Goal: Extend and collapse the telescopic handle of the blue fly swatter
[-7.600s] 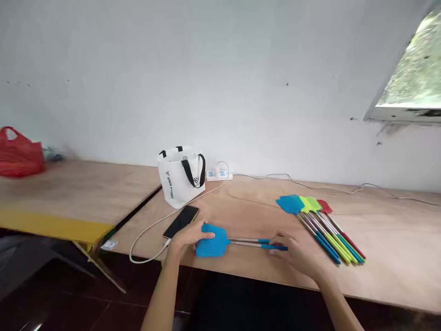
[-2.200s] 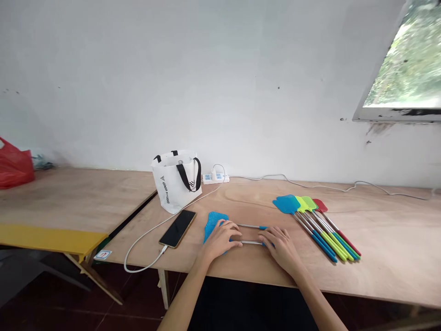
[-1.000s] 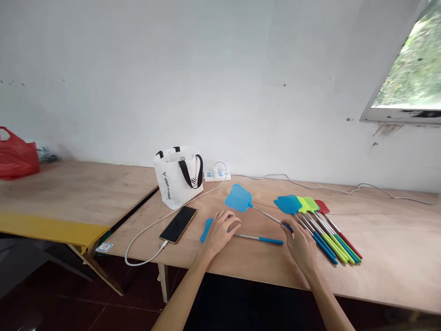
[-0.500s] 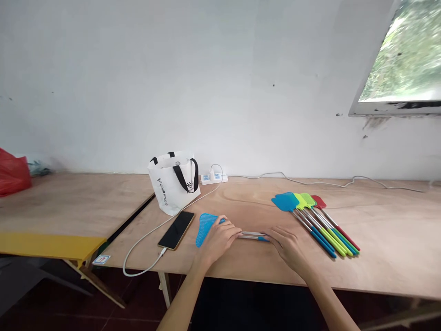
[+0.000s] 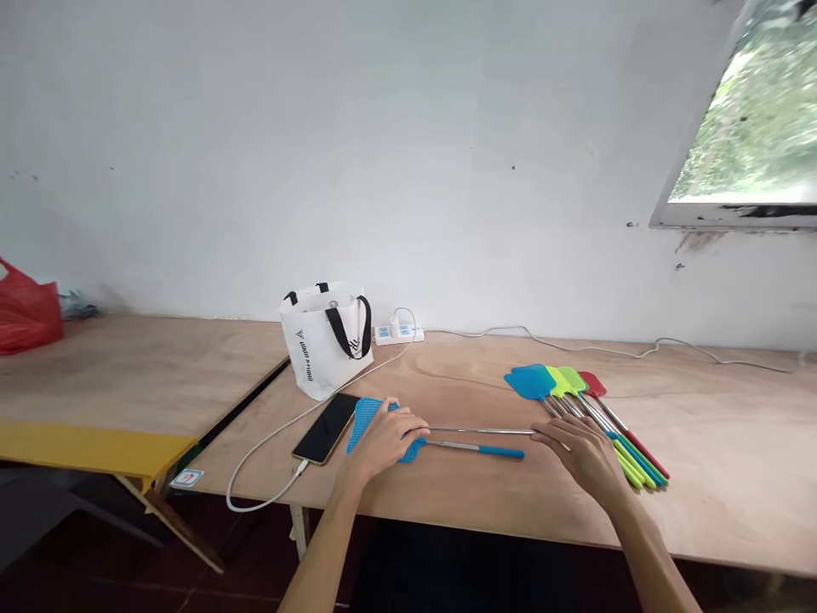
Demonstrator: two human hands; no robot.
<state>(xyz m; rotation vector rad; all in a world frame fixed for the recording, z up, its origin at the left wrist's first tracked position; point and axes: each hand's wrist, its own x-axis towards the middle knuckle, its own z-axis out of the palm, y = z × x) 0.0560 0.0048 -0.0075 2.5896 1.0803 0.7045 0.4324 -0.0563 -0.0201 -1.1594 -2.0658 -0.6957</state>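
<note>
A fly swatter with a blue head (image 5: 361, 419) and a thin metal rod (image 5: 482, 431) lies crosswise between my hands. My left hand (image 5: 386, 441) is closed around it near the head, which it partly covers. My right hand (image 5: 582, 453) is closed on the other end, so the grip there is hidden. Just below the rod lies a second blue fly swatter (image 5: 501, 452), its head partly under my left hand. Beyond my right hand, several fly swatters (image 5: 571, 380) with blue, yellow-green, green and red heads lie fanned together, and my right hand blocks part of their shafts.
Left of the swatters, a black phone (image 5: 325, 428) charges on a white cable (image 5: 231, 485). A white bag (image 5: 322, 349) with black handles and a power strip (image 5: 399, 333) stand towards the wall. A red plastic bag (image 5: 29, 311) sits on the neighbouring table at far left.
My right hand has moved right and my left hand slightly left, and the metal rod between them is much longer. The second blue swatter's handle now shows fully.
</note>
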